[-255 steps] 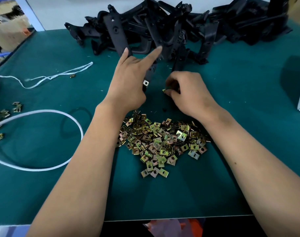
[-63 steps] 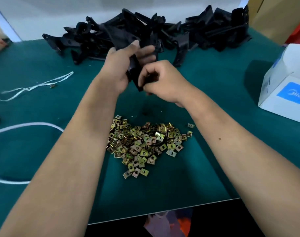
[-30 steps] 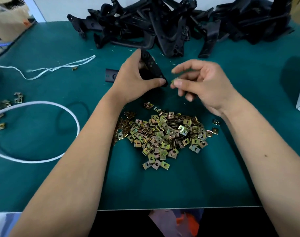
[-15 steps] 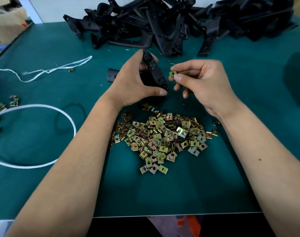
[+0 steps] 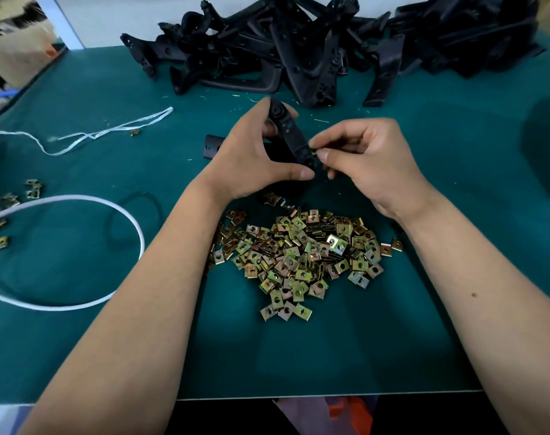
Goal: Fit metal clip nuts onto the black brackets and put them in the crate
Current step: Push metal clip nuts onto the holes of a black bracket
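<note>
Frame centre: left hand (image 5: pixel 251 161) grips a black bracket (image 5: pixel 291 136); right hand (image 5: pixel 367 158) pinches a clip nut (image 5: pixel 314 151) at its lower edge.

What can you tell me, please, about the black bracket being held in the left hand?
The black bracket is a long, narrow strip, seemingly moulded plastic, with small holes along its face. It is held above the green table, tilted, far end up. The left hand has it in its grip, thumb under the near end. There the right hand pinches a clip nut against its edge.
</note>
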{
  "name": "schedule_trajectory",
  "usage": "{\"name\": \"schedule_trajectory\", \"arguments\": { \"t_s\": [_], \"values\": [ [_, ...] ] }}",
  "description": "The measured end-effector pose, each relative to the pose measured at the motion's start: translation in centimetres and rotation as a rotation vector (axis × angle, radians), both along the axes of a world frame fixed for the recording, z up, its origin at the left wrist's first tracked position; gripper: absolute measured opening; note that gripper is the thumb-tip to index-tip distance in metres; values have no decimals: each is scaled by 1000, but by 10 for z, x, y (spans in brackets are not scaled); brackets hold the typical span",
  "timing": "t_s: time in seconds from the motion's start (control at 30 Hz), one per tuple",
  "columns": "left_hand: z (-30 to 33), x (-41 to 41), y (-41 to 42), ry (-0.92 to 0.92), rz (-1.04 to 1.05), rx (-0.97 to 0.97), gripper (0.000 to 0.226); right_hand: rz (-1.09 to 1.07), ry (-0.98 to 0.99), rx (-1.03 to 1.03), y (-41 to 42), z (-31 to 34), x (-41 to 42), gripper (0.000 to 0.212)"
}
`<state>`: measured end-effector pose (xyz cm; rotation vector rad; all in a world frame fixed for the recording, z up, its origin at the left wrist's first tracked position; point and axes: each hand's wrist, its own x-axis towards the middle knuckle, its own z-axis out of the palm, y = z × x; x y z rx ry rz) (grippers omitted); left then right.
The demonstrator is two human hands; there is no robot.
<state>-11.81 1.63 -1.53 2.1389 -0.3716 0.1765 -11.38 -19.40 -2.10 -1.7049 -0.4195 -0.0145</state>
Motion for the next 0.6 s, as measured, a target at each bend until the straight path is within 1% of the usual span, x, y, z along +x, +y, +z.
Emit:
{"name": "schedule_trajectory", "arguments": {
  "t_s": [0.1,0.33,0.6],
  "values": [
    [0,0,-1,-9,2,8,85,10,20,45,3,-1,-1,21],
    [-1,0,0,-4,-2,-6,82,-44,44,155,2,0,1,18],
    [0,0,0,-2,10,3,83,-25,36,139,2,0,2,16]
  ]
}}
